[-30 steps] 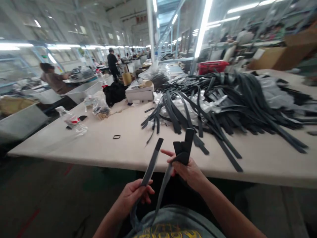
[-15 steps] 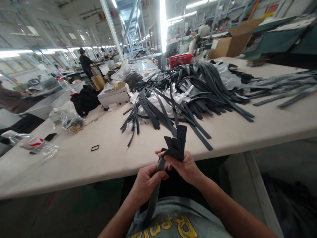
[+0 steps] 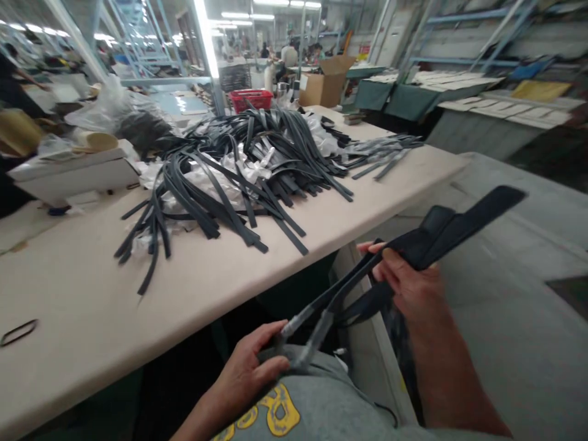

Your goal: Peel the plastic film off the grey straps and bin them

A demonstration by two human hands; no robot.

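Note:
My right hand point(image 3: 411, 282) grips a bunch of dark straps point(image 3: 452, 229) near their upper ends, out to the right of the table's edge. The straps run down and left to my lap. My left hand point(image 3: 248, 367) rests on their lower ends against my grey shirt, fingers closed over them. A large pile of the same dark straps point(image 3: 239, 165) lies on the pale table point(image 3: 92, 288) ahead, mixed with white plastic wrapping.
A white box point(image 3: 68, 174) stands at the table's left. A small black ring point(image 3: 18, 331) lies near the front left. A red basket point(image 3: 250, 98) and a cardboard box point(image 3: 324, 86) stand beyond the pile. People work at far benches. Grey floor lies to the right.
My head has turned right. My right hand swung the bunched straps out to the right and away from my left hand, which dropped to my lap holding the lower ends.

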